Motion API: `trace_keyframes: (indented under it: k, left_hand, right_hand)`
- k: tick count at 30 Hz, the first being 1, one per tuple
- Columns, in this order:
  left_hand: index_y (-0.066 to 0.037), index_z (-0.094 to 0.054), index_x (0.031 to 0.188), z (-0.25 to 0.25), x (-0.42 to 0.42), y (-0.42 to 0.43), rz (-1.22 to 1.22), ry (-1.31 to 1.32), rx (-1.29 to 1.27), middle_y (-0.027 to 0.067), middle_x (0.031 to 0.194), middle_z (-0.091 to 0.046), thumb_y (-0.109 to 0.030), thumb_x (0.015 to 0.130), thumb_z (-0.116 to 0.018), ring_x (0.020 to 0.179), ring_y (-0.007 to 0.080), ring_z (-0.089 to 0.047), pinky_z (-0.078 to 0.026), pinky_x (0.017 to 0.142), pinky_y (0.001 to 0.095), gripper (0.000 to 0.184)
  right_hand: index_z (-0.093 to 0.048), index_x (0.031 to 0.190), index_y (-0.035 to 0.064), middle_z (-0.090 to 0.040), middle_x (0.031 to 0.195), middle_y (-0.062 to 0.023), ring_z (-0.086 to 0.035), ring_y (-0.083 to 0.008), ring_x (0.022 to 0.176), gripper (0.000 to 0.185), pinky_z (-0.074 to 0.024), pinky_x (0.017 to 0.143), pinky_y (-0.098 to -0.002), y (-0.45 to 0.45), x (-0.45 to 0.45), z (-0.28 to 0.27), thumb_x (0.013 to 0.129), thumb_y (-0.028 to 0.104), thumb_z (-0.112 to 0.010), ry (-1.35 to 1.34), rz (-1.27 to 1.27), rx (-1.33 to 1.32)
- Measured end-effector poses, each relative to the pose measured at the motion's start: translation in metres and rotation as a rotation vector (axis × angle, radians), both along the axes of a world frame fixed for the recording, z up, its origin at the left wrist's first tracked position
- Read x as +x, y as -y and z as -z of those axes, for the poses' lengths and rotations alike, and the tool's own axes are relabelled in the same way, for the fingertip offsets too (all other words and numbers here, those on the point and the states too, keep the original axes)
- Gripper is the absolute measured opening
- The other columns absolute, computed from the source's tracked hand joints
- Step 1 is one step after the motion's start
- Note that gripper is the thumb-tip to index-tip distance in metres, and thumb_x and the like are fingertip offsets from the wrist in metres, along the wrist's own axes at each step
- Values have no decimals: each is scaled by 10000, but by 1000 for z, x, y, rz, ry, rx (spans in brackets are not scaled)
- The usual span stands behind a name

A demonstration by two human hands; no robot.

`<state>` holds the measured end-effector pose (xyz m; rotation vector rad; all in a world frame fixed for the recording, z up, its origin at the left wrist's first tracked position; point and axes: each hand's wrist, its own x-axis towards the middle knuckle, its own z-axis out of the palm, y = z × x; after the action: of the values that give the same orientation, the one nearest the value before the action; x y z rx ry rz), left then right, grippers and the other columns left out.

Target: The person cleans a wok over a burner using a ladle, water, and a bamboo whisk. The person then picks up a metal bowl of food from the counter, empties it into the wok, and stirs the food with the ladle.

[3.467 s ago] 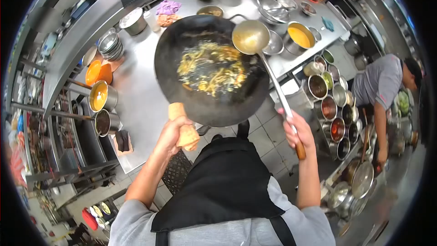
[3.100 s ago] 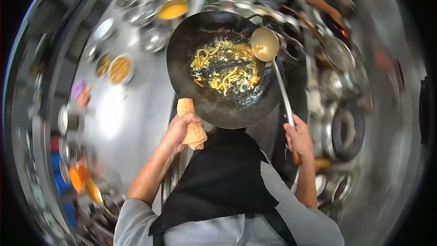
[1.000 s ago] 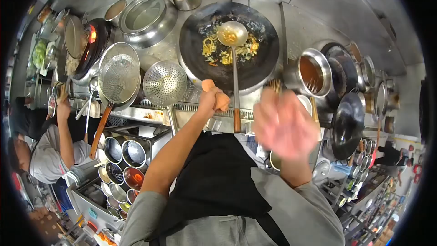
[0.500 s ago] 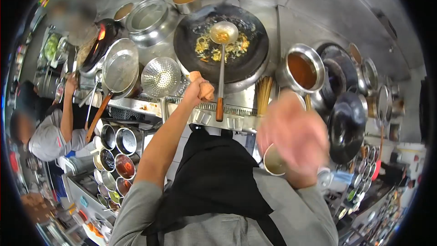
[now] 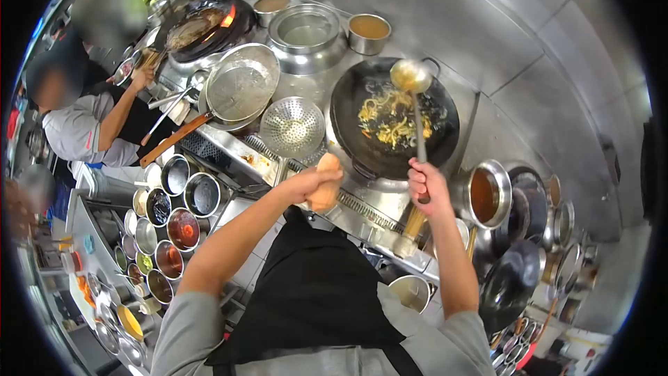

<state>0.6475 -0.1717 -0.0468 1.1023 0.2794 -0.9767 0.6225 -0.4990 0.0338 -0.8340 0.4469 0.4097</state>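
My right hand (image 5: pixel 429 186) grips the handle of a ladle (image 5: pixel 410 76), whose bowl is over the far side of a black wok (image 5: pixel 344 111). Shredded food (image 5: pixel 390 115), yellow and brown, lies in the middle of the wok. My left hand (image 5: pixel 311 184) is closed around a folded peach-coloured cloth (image 5: pixel 325 195), in front of the wok and a little to its left. Beside the wok, a perforated skimmer (image 5: pixel 292 127) rests on the stove top, its handle towards me.
A large strainer (image 5: pixel 243 85), a wide pot (image 5: pixel 304 35) and a pot of yellowish liquid (image 5: pixel 369 28) stand left and behind. At right are a pot of brown liquid (image 5: pixel 485 195) and a black wok (image 5: pixel 513 285). A co-worker (image 5: pixel 83 125) tends a flaming wok at left.
My right hand, a blur before, now holds the ladle, which was resting in the wok. The ladle's bowl has risen over the far side. The view has turned left.
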Motion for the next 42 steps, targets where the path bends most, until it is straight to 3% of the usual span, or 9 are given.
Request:
trace_keyframes:
  k: [5,11,14,17,21,23,35,37,42]
  left_hand:
    - [-39,-606,1192,-54,-21,-41,-25,16,-92,99,956,-687,-303,934,-755,819,204,-699,-599,709,361,398]
    - [9,-583,1244,-27,-30,-71,-66,-74,-246,112,1012,-701,-171,917,-723,887,223,-712,-600,771,369,399]
    - [24,-567,1267,-54,-34,-105,-92,-54,-286,119,1044,-695,-165,924,-712,920,233,-708,-597,811,375,418]
    - [41,-551,1286,-69,-33,-132,-179,-76,-293,130,1076,-689,-157,929,-699,957,244,-702,-588,864,376,434]
    - [59,-533,1297,-74,-24,-156,-210,-299,-517,171,1142,-665,-185,936,-669,1002,270,-690,-577,904,387,457]
    - [24,-553,1285,-76,-20,-166,-184,-225,-490,150,1109,-700,-218,952,-642,946,233,-699,-578,842,357,422]
    - [-33,-515,1319,-111,26,-152,-209,-118,-408,139,1106,-695,-179,920,-690,969,220,-675,-571,847,382,459]
    - [-45,-507,1318,-115,36,-154,-295,-82,-400,145,1112,-697,-204,931,-686,941,218,-672,-577,818,384,455]
    - [-42,-475,1321,-130,70,-153,-331,-52,-500,170,1098,-696,-241,943,-643,902,222,-669,-582,766,394,459]
  right_hand:
    - [-557,1020,127,-540,656,17,-501,-111,481,138,-416,424,-274,-12,140,-70,992,233,-640,114,-66,-186]
    - [-539,813,99,-525,621,33,-484,-86,482,158,-392,417,-257,-24,323,29,953,129,-605,191,-170,-867]
    - [-554,806,76,-484,581,45,-469,-70,446,145,-382,393,-251,-32,380,68,946,95,-587,-70,-196,-155]
    - [-566,788,70,-453,567,59,-461,-51,433,143,-363,382,-234,-32,393,50,929,54,-578,-113,-15,35]
    - [-548,844,20,-505,594,-13,-513,-131,437,86,-387,359,-299,-93,335,27,881,80,-597,138,-134,-1101]
    - [-537,999,51,-538,635,-40,-538,-167,457,153,-409,361,-338,-110,310,38,874,86,-618,257,16,-1300]
    - [-587,1052,35,-521,643,38,-467,-83,453,108,-369,392,-268,-187,288,65,975,106,-611,-16,-129,-395]
    - [-563,1084,-15,-487,635,53,-451,-58,443,131,-364,396,-246,-175,288,74,997,82,-558,-124,-182,677]
    - [-550,1131,-62,-436,624,42,-433,-63,432,204,-365,399,-244,-183,209,34,1005,64,-449,29,-141,938]
